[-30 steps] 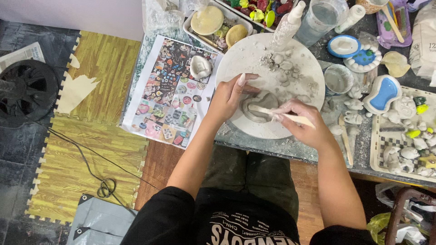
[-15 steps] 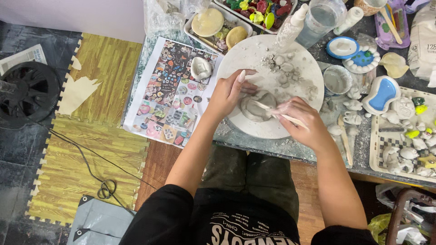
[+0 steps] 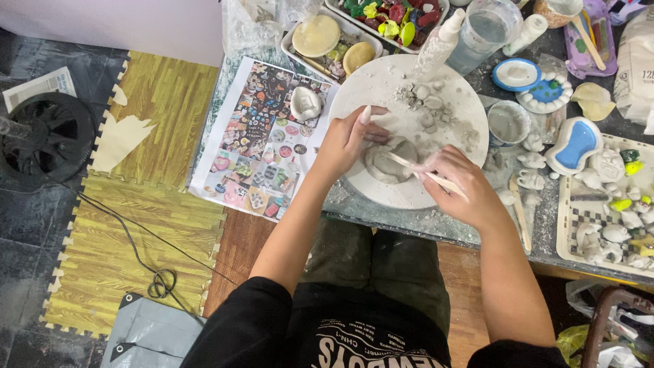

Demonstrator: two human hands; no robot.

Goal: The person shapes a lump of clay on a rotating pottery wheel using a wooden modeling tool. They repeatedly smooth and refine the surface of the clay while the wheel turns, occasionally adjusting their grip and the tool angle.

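A small grey clay piece (image 3: 390, 162) lies on a round white work board (image 3: 381, 88). My left hand (image 3: 346, 140) rests on the board and steadies the clay from its left side, fingers curled against it. My right hand (image 3: 462, 187) grips a thin wooden modelling stick (image 3: 424, 172), whose tip touches the top of the clay piece. Several loose clay lumps (image 3: 429, 109) sit further back on the same board.
A printed sheet of coloured pictures (image 3: 262, 143) lies left of the board, with a small clay shell (image 3: 304, 103) on it. Trays of painted pieces (image 3: 599, 204), a blue dish (image 3: 576, 144), bottles (image 3: 439, 42) and a water cup (image 3: 507, 123) crowd the right and back. A black wheel (image 3: 44, 136) and cable lie on the floor.
My right hand has shifted the wooden stick slightly across the clay piece. My left hand has stayed against the clay with small finger changes.
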